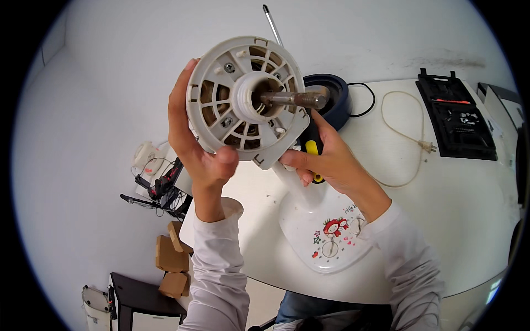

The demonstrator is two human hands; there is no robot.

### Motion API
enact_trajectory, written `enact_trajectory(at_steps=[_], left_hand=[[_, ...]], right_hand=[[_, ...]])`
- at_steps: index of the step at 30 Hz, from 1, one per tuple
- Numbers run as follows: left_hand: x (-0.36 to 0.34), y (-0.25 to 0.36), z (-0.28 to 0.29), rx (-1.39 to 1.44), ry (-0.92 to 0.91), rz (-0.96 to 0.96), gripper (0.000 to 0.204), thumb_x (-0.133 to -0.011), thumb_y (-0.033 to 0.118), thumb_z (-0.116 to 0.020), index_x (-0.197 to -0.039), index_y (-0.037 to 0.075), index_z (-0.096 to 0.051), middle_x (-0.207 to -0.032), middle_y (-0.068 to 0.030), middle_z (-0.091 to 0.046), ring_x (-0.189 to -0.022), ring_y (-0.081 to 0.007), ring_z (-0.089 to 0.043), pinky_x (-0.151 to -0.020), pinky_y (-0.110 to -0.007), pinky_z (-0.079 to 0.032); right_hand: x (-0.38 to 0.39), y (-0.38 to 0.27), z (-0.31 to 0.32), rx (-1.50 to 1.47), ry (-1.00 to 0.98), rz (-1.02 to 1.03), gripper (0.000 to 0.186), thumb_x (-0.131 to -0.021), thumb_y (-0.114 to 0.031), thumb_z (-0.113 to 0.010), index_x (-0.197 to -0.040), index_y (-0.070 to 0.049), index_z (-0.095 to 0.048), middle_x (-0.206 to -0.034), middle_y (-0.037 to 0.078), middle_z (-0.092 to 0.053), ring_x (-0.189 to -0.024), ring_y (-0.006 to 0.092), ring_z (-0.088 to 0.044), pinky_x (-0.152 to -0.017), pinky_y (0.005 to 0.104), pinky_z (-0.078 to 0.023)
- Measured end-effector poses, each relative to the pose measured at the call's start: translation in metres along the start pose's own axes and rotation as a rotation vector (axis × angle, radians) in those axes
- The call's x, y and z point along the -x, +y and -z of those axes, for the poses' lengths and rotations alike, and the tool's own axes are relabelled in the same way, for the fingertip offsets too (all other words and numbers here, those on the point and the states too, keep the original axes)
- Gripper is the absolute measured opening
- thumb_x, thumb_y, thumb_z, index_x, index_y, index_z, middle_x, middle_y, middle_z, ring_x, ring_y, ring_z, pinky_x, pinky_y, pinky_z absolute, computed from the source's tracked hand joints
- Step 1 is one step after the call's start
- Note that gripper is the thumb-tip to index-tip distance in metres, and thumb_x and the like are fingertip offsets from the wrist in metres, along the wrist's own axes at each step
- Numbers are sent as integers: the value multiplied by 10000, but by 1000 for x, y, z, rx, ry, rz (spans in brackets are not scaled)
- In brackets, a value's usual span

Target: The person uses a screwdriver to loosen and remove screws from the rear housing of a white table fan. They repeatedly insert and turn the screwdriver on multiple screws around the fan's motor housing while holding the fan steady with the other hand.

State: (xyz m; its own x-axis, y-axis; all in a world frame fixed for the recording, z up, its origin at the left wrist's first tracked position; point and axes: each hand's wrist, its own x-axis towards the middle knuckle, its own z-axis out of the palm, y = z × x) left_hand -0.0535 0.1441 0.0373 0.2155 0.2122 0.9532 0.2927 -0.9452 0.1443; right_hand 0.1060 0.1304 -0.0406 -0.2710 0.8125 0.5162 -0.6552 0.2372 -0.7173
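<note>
A round white fan motor housing [270,144] faces me, its metal shaft [295,99] sticking out from the centre and several screws set in its ribs. My left hand [193,157] is closed round its left side, thumb on the lower front rim. In my right hand [339,160] is a screwdriver [313,147] with a black and yellow handle; its metal blade passes behind the housing, and the tip shows above. The right thumb lies by the housing's lower right corner. Below, a white stand runs down to a fan base [326,262] with printed red cartoon figures.
The white table [447,231] holds a dark blue round object [343,91] behind my right hand. A beige cord with a plug [428,147] and an opened black tool case [461,118] lie at right. Cardboard boxes [170,255] and tangled cables [163,187] are at left.
</note>
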Motion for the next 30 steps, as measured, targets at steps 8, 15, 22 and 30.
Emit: enact_trajectory(at_steps=[8,15,22,30], left_hand=[[-5,3,1,-88,-49,6,1025,-695,722,-582,-1301,-77,-368,-1205,-186,-519,-1063,-246,-571,-884,-358,-483],[-6,-17,-2,-30,-120,-20,1015,-703,734,-544,-1295,-74,-382,-1247,-177,-493,-1087,-246,-543,-894,-357,-457],[44,-47,36,321,-13,197,858,-776,528,-600,-1329,-49,-287,-1236,-167,-481,-1114,-268,-522,-935,-391,-441],[34,-1,2,-72,119,-14,710,-829,345,-529,-1375,-4,-239,-1296,-200,-422,-1181,-308,-467,-1004,-461,-395]], right_hand=[[0,11,3,-17,26,46,598,-702,-201,-794,-1149,-13,-444,-742,4,-572,-399,44,-424,-358,195,-348],[8,6,14,-4,94,49,521,-689,-211,-804,-1066,-20,-501,-723,-7,-556,-419,43,-421,-359,194,-342],[13,28,25,-92,-77,5,548,-682,-222,-807,-1108,-36,-517,-754,6,-558,-465,66,-465,-428,208,-413],[21,37,28,-54,-67,-13,558,-690,-300,-773,-1126,-56,-525,-762,39,-607,-442,85,-514,-410,212,-425]])
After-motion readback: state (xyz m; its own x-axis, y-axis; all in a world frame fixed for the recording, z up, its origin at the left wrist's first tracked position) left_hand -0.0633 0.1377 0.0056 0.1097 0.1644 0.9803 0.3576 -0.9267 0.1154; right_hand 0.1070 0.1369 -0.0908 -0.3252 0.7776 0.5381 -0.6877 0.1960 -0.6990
